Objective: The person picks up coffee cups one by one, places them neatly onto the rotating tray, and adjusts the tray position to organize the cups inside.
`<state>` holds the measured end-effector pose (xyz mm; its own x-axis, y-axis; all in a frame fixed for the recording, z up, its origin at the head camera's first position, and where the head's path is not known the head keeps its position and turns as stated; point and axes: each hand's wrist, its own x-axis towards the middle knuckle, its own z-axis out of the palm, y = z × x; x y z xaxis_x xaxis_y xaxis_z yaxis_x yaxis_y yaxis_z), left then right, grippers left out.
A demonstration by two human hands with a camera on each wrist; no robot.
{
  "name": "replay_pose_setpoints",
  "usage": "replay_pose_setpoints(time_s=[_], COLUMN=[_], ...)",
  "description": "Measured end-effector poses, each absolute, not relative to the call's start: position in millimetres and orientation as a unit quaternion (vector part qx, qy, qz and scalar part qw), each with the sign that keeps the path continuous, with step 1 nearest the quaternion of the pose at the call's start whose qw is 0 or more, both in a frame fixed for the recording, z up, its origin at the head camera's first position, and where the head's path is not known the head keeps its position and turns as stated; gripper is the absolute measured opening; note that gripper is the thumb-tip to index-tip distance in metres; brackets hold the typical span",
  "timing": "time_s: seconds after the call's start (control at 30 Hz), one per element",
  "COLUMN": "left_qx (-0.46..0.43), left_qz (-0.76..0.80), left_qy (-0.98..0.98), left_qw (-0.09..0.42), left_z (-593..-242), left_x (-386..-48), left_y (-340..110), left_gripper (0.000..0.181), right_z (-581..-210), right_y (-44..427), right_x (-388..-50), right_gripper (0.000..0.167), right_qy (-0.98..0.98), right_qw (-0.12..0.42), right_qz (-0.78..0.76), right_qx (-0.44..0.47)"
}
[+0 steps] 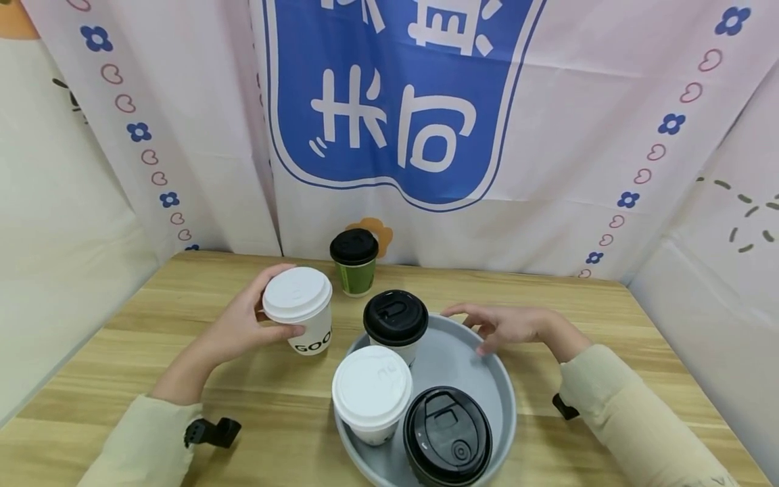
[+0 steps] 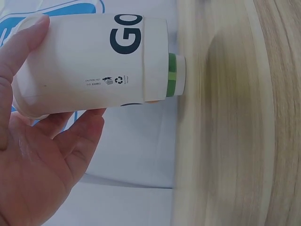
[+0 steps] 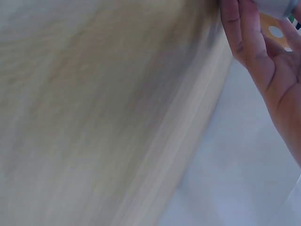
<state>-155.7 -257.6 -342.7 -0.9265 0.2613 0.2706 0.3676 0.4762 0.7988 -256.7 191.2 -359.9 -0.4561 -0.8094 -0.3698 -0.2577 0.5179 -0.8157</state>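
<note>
- Gripping the white cup [image 1: 303, 308] with curled fingers of the left hand [image 1: 249, 323], above the surface [image 1: 274, 399], near the green cup [image 1: 357, 279].
- Apparently pinching the rim of the tray [image 1: 453, 355], with three cups [image 1: 372, 389] inside, by partly hidden fingers of the right hand [image 1: 508, 325].

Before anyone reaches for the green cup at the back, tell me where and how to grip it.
The green cup is probably best gripped around its side just below its black lid, coming from the right: it stands upright with a round wall, while the left hand holds a white-lidded cup at its front left.
</note>
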Motion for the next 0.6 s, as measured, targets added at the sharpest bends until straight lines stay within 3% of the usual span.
replay_pose_setpoints(time_s=[0.6], left_qx=[-0.18], left_qz=[-0.462], left_qy=[-0.866], left_qw=[0.064], left_z=[-340.3], left_x=[-149.9], left_y=[-258.2], left_gripper=[0.09], right_z=[-365.7], right_y=[213.1], right_x=[-227.4], right_gripper=[0.083], right_qy=[0.783], right_qw=[0.357], right_qz=[-0.391], right_qx=[-0.327])
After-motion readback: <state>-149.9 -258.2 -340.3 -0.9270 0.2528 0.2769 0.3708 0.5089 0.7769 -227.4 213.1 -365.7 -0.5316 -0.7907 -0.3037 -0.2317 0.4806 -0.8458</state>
